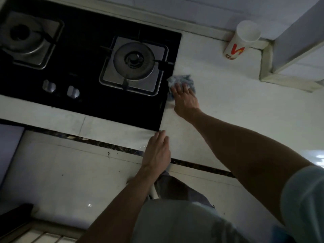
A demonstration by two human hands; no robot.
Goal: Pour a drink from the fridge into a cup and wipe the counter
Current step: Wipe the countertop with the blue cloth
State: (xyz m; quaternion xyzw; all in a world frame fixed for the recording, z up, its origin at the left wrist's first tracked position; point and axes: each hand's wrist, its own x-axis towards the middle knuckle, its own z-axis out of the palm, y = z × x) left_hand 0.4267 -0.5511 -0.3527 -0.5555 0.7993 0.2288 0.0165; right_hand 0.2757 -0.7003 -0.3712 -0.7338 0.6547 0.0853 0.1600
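Observation:
A white paper cup [241,41] with red lettering stands at the back of the white counter [236,102], near the wall corner. My right hand [185,99] presses a crumpled blue-grey cloth [181,81] flat onto the counter, right beside the hob's right edge, fingers straight over the cloth. My left hand [157,149] rests with straight fingers on the counter's front edge, just below the hob's front right corner. It holds nothing. No drink container is in view.
A black glass gas hob [84,55] with two burners and two knobs [61,89] fills the counter's left part. A tiled pillar [294,41] juts out at the back right. Below the counter edge lies a pale tiled floor [70,172].

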